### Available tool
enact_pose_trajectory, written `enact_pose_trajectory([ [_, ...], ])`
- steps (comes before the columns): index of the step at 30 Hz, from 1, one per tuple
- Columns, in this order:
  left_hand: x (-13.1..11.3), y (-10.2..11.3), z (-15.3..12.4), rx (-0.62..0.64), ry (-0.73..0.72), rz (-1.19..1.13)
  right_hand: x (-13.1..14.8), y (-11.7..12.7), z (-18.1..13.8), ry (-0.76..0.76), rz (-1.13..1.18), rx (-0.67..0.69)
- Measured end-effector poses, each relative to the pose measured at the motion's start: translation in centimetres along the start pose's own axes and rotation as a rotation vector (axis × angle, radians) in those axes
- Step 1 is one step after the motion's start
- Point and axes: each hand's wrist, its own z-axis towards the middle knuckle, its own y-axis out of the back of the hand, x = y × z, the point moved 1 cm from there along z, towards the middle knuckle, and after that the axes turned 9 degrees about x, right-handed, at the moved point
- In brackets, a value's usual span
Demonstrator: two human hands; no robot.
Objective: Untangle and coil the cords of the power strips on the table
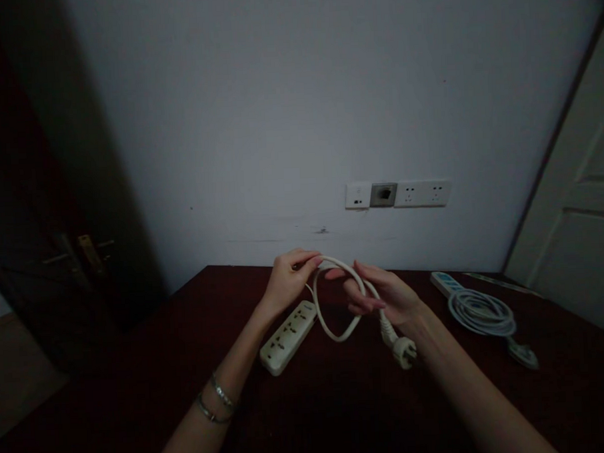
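A white power cord hangs in a loop between my two hands above the table. My left hand pinches the cord at the upper left of the loop. With its fingers curled around the cord on the other side is my right hand. The plug dangles just below my right wrist, its pins pointing right. Under the loop, to the left, a white power strip lies on the table, and the cord runs up from its far end.
A second power strip with a coiled cable and its plug lies at the right on the dark red table. Wall sockets sit above the table's back edge. Doors stand at both sides.
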Motion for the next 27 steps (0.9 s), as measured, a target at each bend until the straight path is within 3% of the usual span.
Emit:
enact_pose_trajectory([
  [7,0.2,-0.4,-0.4,-0.109,0.051,0.074,0.0,1.4,-0.3,-0.08,-0.129,-0.121],
  [12,1.7,0.1,0.1,-0.146,0.126,-0.017,-0.2,1.5,-0.2,-0.122,-0.121,-0.156],
  [18,3.1,0.3,0.5,0.229,0.337,-0.35,0.2,0.6,-0.1,-0.1,-0.046,-0.12],
  [20,2.9,0.4,0.4,0.292,0.348,-0.389,0.3,1.0,-0.1,-0.087,0.045,-0.102],
  [23,1.8,0.6,0.1,0.24,0.162,-0.165,0.0,2.1,-0.1,-0.109,0.188,-0.068],
  [27,-0.5,0.0,-0.7,0.066,-0.285,0.495,-0.6,2.8,0.1,-0.095,0.272,-0.027],
])
